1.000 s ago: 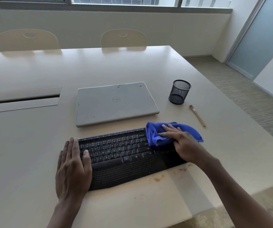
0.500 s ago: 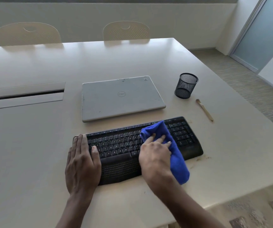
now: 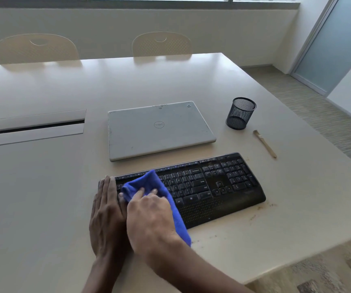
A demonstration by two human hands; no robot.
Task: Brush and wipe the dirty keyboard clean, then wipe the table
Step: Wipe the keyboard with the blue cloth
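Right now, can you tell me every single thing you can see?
black computer keyboard: one, black, front of table
blue wiping cloth: one, blue, on keyboard's left half
closed silver laptop: one, silver, behind keyboard
black mesh pen cup: one, black, right of laptop
small wooden brush: one, tan, lying beside cup
brown dirt specks: several, brown, by keyboard's right end
beige table: one, beige, under everything
cream chairs: two, cream, far side
left hand: one, flat at keyboard's left end
right hand: one, fingers pressing cloth
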